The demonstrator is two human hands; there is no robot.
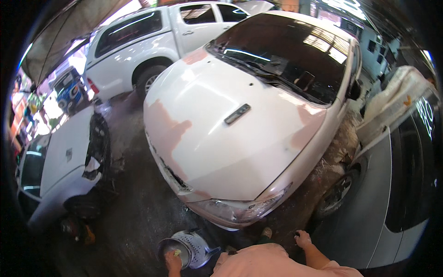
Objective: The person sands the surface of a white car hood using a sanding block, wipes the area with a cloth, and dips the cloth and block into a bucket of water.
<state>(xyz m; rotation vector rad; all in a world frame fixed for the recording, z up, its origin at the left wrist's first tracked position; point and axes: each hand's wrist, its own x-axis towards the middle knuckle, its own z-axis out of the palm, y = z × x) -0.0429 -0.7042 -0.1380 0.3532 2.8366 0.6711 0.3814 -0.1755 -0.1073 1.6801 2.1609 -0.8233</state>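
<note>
My left hand (173, 264) is closed on a small yellowish-green wad (177, 252), perhaps a sponge or cloth, at the mouth of a round grey bucket (162, 245). The bucket stands against a pale, perforated plastic stool (201, 249). Off to the right, my right hand (303, 239) hangs low with its fingers curled; a small dark thing shows at the fingertips, too small to name. In front of me is a white car with pinkish filler patches on its hood (221, 152). A dark, narrow block (237, 114) lies on that hood, out of reach of both hands.
A grey vehicle (369, 203) stands close on my right, a paper-like cover (397, 99) over its front. To the left is a white car with its front end stripped (67, 147). Behind stands a white pickup (120, 60). Dark, wet-looking floor (134, 203) lies between them.
</note>
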